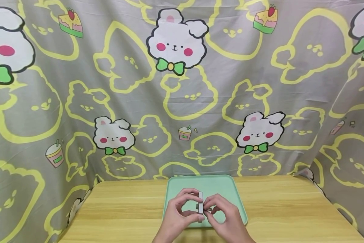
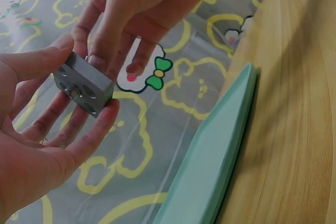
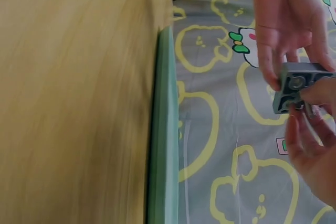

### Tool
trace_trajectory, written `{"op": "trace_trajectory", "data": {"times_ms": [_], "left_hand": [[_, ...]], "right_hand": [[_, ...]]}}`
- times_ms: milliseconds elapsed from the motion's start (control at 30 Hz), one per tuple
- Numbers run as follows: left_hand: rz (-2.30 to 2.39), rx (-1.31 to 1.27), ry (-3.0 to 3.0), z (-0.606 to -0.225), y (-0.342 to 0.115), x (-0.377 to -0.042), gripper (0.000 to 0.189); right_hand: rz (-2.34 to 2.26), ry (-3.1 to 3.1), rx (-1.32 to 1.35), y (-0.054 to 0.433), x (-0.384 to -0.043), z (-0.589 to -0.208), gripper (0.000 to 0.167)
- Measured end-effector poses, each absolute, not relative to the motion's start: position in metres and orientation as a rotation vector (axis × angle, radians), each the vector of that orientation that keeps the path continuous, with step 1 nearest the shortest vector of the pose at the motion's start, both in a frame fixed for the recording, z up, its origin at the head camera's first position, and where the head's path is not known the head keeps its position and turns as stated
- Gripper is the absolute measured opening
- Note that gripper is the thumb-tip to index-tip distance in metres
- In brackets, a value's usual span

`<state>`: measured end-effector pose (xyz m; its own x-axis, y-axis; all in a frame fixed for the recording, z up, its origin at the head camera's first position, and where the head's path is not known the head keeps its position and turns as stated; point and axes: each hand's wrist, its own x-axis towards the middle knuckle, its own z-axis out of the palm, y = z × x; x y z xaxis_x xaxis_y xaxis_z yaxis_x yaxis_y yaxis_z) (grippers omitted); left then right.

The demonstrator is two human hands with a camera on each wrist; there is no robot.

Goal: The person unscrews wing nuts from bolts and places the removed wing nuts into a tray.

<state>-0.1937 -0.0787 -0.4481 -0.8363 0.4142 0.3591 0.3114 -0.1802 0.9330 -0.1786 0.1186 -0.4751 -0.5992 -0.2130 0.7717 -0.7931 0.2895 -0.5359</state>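
Note:
My left hand (image 1: 179, 211) grips a small grey metal block (image 1: 201, 202) by its opposite edges and holds it upright above the tray. Round recesses show on the block's face (image 2: 79, 90) in the left wrist view. From the other side, my right hand (image 1: 226, 212) reaches in with thumb and fingers bent together at the block. Between those fingertips, the right wrist view shows a small threaded metal piece, like a screw (image 3: 312, 110), close against the recessed face. The fingers partly hide this piece, so I cannot tell whether it sits in a hole.
A light green tray (image 1: 206, 184) with a raised rim lies on the wooden table (image 1: 124, 206) beneath both hands. Grey cloth (image 1: 182, 94) printed with rabbits hangs behind the table and along both sides.

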Motion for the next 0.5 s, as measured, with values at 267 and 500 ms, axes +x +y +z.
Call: {"op": "trace_trajectory", "data": {"times_ms": [267,500], "left_hand": [[2.200,0.862,1.947,-0.448,-0.079,-0.195,0.037],[2.221,0.858,1.944,-0.448,-0.079,-0.195,0.038]], "right_hand": [[1.126,-1.926,0.995,0.121,-0.182,-0.478,0.030],[1.384,-2.011,0.897,0.126,-0.177,-0.465,0.030]]}}
